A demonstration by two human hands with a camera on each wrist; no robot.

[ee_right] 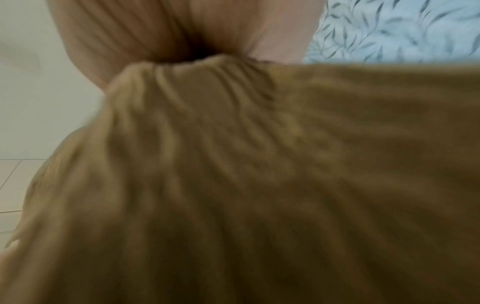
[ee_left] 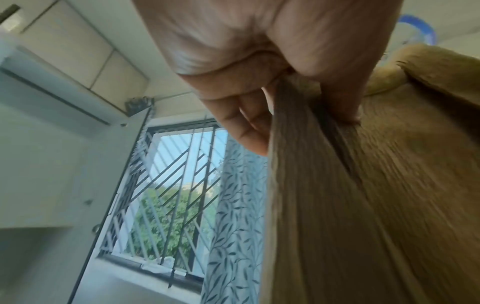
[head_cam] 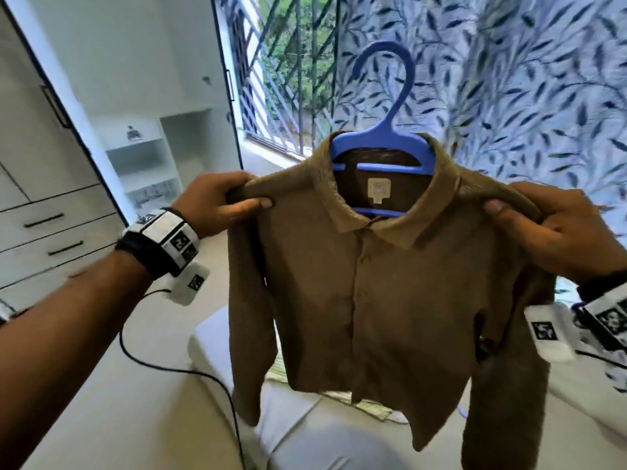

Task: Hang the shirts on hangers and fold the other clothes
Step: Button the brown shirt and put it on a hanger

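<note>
Brown shirt [head_cam: 369,293] hung on the blue plastic hanger [head_cam: 383,144].
Left hand [head_cam: 217,205] and right hand [head_cam: 556,232] each pinched a shoulder; the weave looked ribbed, though blurred.

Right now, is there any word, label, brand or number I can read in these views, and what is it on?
No text can be read.
Neck label inside the collar of the brown shirt: print too blurred to read.
Square markers on the left wristband and the right wristband: black and white patterns, no letters.
Blue hanger: no marking visible.
</note>
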